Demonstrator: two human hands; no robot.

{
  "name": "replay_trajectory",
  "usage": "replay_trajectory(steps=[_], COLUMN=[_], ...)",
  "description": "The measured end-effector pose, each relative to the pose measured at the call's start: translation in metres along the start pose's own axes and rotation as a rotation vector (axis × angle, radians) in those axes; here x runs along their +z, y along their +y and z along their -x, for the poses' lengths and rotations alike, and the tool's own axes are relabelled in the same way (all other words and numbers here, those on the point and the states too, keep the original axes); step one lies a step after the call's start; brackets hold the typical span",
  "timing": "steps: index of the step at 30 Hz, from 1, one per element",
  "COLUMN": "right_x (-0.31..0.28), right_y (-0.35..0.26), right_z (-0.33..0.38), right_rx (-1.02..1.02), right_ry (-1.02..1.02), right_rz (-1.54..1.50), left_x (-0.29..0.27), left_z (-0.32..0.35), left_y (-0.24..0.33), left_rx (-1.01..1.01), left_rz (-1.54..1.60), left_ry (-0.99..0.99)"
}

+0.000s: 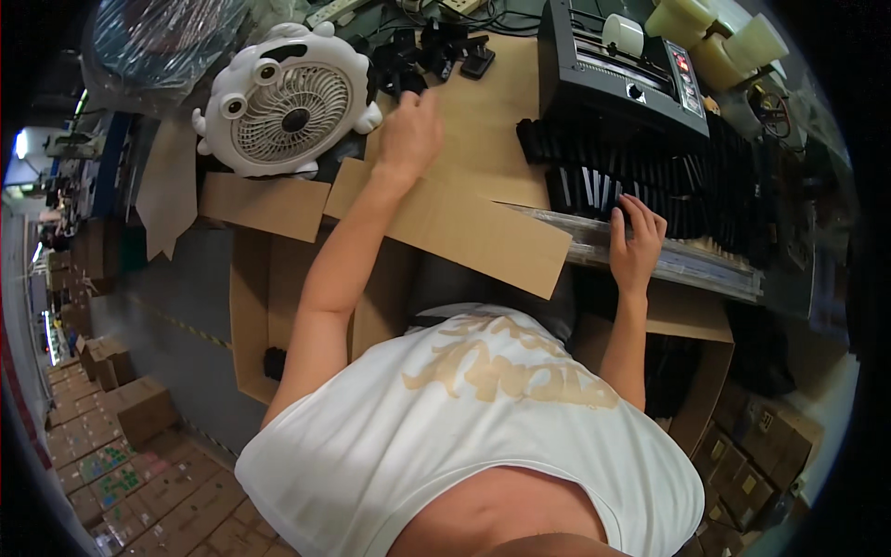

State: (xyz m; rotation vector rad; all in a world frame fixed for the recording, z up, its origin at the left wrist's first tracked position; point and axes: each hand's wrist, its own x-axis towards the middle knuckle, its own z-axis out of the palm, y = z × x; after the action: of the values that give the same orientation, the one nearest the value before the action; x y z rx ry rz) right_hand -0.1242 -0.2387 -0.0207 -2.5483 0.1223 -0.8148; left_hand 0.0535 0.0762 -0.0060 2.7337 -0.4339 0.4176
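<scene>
My left hand (411,139) reaches over the cardboard-covered bench, fingers drawn together at the near edge of a pile of small black adapter-like parts (399,60). Whatever its fingertips hold, if anything, blends into the black pile. A single black piece (478,62) lies just right of that pile. On the right, my right hand (639,237) rests at the front of closely packed rows of slim black pieces (603,181). Its fingers are loosely bent and apart, the tips touching the nearest row, with nothing visible in the grip.
A white animal-shaped fan (295,107) stands left of my left hand. The grey-black tape dispenser (631,79) sits behind the rows, near tape rolls (715,51). Cardboard flaps (455,223) hang over the bench's front edge. Open cartons (249,306) flank my lap.
</scene>
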Motion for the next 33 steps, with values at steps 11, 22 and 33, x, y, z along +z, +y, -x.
replay_trajectory(steps=[11, 22, 33], right_x=[-0.016, 0.018, 0.033], right_y=[0.040, 0.102, 0.022], right_z=[-0.085, -0.162, -0.113], right_rx=[0.010, 0.086, 0.829], right_ry=[0.298, 0.302, 0.105], right_rz=[0.010, 0.180, -0.767], left_x=[0.039, -0.032, -0.004], left_z=[-0.058, -0.005, 0.044], left_y=[-0.059, 0.018, 0.082], left_rx=[0.205, -0.049, -0.504], left_rz=[-0.472, 1.423, 1.747], left_ry=[-0.074, -0.382, -0.724])
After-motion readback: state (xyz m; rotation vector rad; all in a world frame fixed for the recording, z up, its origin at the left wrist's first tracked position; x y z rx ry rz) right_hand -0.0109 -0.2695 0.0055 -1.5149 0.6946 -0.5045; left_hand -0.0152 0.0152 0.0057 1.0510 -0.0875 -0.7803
